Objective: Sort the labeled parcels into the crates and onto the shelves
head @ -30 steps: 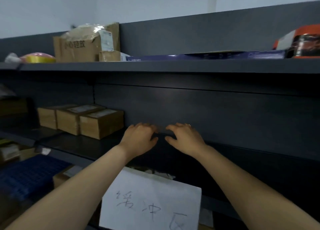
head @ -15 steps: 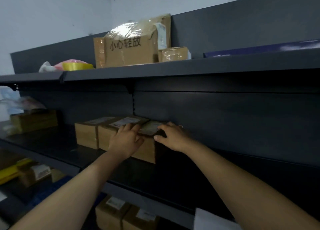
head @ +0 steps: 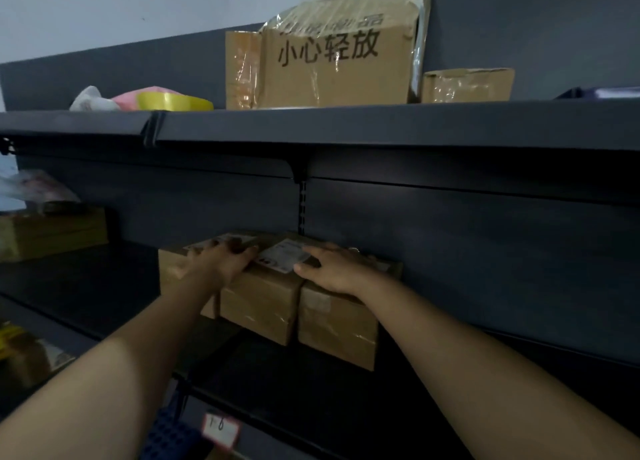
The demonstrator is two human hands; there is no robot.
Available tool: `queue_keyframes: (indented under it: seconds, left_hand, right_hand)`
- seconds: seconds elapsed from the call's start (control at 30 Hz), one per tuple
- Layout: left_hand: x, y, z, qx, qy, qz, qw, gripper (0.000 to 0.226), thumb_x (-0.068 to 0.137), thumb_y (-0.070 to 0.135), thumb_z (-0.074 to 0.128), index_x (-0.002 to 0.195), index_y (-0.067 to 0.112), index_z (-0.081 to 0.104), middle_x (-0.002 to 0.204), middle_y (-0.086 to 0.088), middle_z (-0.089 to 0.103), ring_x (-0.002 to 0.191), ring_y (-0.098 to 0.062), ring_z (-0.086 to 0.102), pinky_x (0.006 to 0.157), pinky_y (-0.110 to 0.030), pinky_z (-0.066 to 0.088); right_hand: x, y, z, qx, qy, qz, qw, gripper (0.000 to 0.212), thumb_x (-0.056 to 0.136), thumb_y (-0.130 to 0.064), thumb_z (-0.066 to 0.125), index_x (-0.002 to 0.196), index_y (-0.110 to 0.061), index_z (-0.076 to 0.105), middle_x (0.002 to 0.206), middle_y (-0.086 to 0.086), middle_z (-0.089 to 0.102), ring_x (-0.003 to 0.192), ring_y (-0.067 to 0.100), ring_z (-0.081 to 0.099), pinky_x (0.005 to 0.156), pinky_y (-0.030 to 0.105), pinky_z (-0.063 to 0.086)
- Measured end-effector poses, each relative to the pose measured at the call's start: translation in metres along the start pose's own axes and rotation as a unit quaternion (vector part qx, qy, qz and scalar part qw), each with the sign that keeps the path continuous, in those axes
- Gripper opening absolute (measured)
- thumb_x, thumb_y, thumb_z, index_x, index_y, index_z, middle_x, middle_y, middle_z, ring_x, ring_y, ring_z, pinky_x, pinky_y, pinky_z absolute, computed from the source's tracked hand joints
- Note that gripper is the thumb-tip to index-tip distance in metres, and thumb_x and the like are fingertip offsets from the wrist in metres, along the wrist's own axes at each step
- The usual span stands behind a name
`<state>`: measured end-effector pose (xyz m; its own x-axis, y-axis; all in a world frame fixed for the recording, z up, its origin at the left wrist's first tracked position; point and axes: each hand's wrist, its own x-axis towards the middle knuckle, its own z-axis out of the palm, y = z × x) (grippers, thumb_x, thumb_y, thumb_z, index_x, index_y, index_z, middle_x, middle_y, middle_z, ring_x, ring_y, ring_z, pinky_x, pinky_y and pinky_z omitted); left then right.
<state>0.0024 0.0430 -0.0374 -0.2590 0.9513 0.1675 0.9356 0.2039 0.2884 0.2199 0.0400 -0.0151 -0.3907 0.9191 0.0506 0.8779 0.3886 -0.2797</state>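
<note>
Three brown cardboard parcels stand side by side on the dark middle shelf [head: 104,286]: a left parcel [head: 173,272], a middle parcel [head: 259,303] with a white label on top, and a right parcel [head: 337,331]. My left hand [head: 221,262] rests flat across the tops of the left and middle parcels. My right hand [head: 332,269] lies flat on top of the right parcel, fingers stretched toward the label. Neither hand curls round a parcel.
The top shelf [head: 381,123] carries a large taped box [head: 332,54] with printed characters, a small box [head: 467,85], a yellow tape roll [head: 173,101] and a pink bag. Another box [head: 52,234] sits at the far left. A blue crate [head: 169,435] shows below.
The view swung left and closer to the three parcels. Both hands moved from the bare shelf onto the tops of the parcels and spread apart.
</note>
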Motion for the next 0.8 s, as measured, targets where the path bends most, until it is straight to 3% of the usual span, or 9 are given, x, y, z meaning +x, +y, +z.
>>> queue_keyframes:
  seconds: [0.13, 0.27, 0.43, 0.57, 0.7, 0.8]
  left_hand:
    - [-0.009, 0.013, 0.011, 0.046, 0.032, 0.036, 0.998, 0.061, 0.092, 0.063, 0.025, 0.14, 0.029, 0.042, 0.147, -0.009, 0.04, 0.134, -0.028, 0.033, 0.111, -0.039, 0.022]
    - [-0.029, 0.033, 0.016, -0.038, 0.023, 0.05, 0.998, 0.064, 0.087, 0.066, 0.036, 0.135, 0.026, 0.048, 0.134, -0.01, 0.054, 0.121, -0.029, 0.048, 0.1, -0.036, 0.041]
    - [-0.068, 0.073, 0.029, -0.135, -0.042, 0.053, 0.989, 0.068, 0.089, 0.065, 0.037, 0.145, 0.027, 0.034, 0.145, -0.009, 0.042, 0.129, -0.029, 0.042, 0.104, -0.032, 0.037]
    - [-0.098, 0.102, 0.036, -0.174, -0.019, 0.068, 0.982, 0.062, 0.093, 0.057, 0.037, 0.145, 0.022, 0.034, 0.142, -0.014, 0.041, 0.13, -0.029, 0.036, 0.103, -0.034, 0.033]
    - [-0.121, 0.132, 0.036, -0.195, -0.024, 0.09, 0.976, 0.058, 0.093, 0.054, 0.041, 0.143, 0.025, 0.036, 0.138, -0.012, 0.041, 0.124, -0.031, 0.044, 0.098, -0.034, 0.038]
    - [-0.127, 0.149, 0.039, -0.241, -0.043, 0.094, 0.965, 0.058, 0.092, 0.049, 0.048, 0.142, 0.023, 0.034, 0.138, -0.011, 0.044, 0.121, -0.031, 0.047, 0.098, -0.036, 0.042]
  right_hand:
    - [0.004, 0.003, 0.007, 0.023, -0.075, -0.022, 0.997, 0.065, 0.097, -0.059, 0.034, 0.153, -0.028, 0.022, 0.161, 0.002, 0.014, 0.147, 0.023, 0.016, 0.116, 0.035, 0.018]
    - [-0.005, 0.013, 0.004, 0.026, -0.048, -0.014, 0.998, 0.063, 0.096, -0.056, 0.04, 0.15, -0.026, 0.031, 0.159, 0.002, 0.023, 0.143, 0.022, 0.027, 0.111, 0.031, 0.026]
    - [-0.039, 0.043, -0.004, 0.002, -0.032, 0.017, 0.999, 0.063, 0.095, -0.057, 0.039, 0.149, -0.025, 0.033, 0.157, 0.003, 0.027, 0.138, 0.023, 0.033, 0.108, 0.031, 0.032]
    - [-0.074, 0.065, -0.012, 0.005, -0.019, 0.034, 0.999, 0.061, 0.096, -0.057, 0.04, 0.15, -0.03, 0.032, 0.158, 0.001, 0.026, 0.14, 0.024, 0.031, 0.107, 0.028, 0.03]
    - [-0.112, 0.09, -0.024, 0.013, -0.01, 0.045, 0.999, 0.059, 0.096, -0.055, 0.042, 0.148, -0.028, 0.035, 0.157, 0.001, 0.028, 0.14, 0.022, 0.031, 0.109, 0.028, 0.029]
    - [-0.142, 0.118, -0.036, 0.019, 0.091, 0.094, 0.991, 0.06, 0.095, -0.055, 0.044, 0.148, -0.028, 0.035, 0.154, 0.004, 0.031, 0.135, 0.026, 0.037, 0.107, 0.033, 0.036]
